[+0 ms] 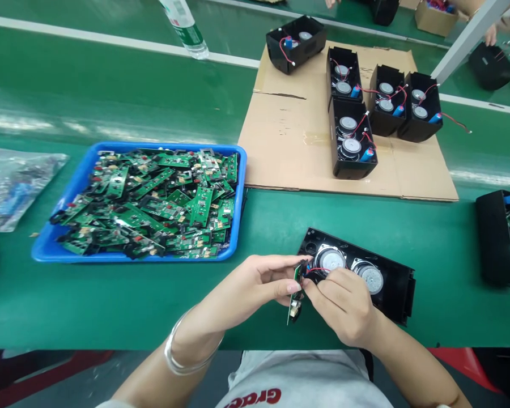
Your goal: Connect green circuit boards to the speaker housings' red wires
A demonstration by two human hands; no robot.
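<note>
My left hand [259,283] holds a green circuit board [296,294] edge-on between thumb and fingers. Against the board's upper part, my right hand [344,303] pinches a thin red wire [318,270] near a small connector; the fingertips partly hide it. Behind my hands, a black speaker housing [393,289] lies on the green table with its open side up. Two round speakers, one [331,259] at the left and one [370,277] at the right, sit in it. My right hand covers part of the housing's front edge.
A blue tray [138,258] heaped with circuit boards stands at the left, beside a clear plastic bag [17,187]. Several black housings rest on flattened cardboard [280,141]. Another housing [493,243] is at the right edge. A bottle [187,31] and another person's hand [491,35] are farther back.
</note>
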